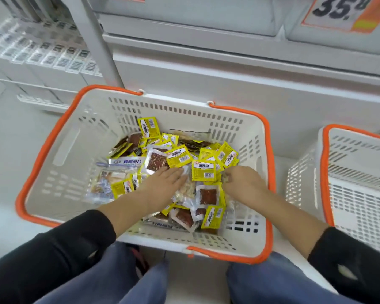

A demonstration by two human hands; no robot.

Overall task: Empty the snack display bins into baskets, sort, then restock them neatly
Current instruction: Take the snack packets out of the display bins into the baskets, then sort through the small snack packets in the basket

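A white basket with an orange rim (59, 137) stands on the floor in front of me. It holds a heap of several small snack packets (180, 159), mostly yellow, some clear with brown contents. My left hand (162, 183) lies flat on the pile with its fingers straight, touching a clear packet. My right hand (241, 181) reaches into the pile to the right, its fingers curled down among the packets. Whether it grips one is hidden.
A second white basket with an orange rim (325, 172) stands to the right. White display bins (206, 23) and the shelf front rise behind the baskets. Stacked white boxes with barcodes (42, 53) sit at the left. My knees are under the near rim.
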